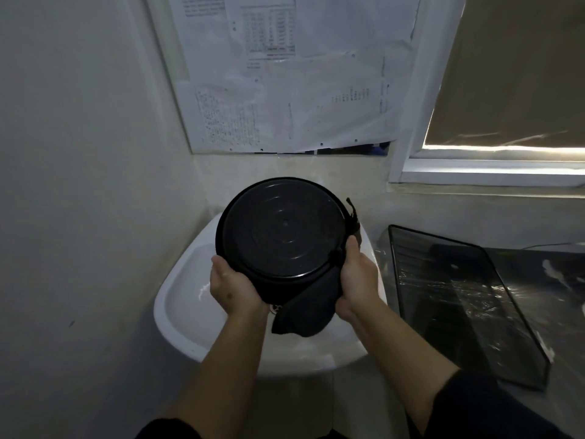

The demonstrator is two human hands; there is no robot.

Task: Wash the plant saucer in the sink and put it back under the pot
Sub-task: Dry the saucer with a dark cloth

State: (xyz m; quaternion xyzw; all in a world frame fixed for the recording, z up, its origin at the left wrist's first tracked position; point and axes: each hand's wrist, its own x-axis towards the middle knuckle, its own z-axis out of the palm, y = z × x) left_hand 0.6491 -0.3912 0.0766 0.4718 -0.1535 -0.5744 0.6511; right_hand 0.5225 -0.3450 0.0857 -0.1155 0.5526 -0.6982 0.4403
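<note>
A round black plant saucer (280, 228) is held tilted up above the white sink (180, 299), its ringed flat face turned toward me. My left hand (232, 288) grips its lower left rim. My right hand (356, 280) holds the lower right rim together with a dark cloth (304, 312) that hangs down below the saucer. The pot is not in view. The saucer and my hands hide the tap and the drain.
A pale wall stands close on the left. Printed papers (285, 74) cover the wall behind the sink. A dark glass tank (468, 299) lies on the counter to the right, below a window with a drawn blind (512, 74).
</note>
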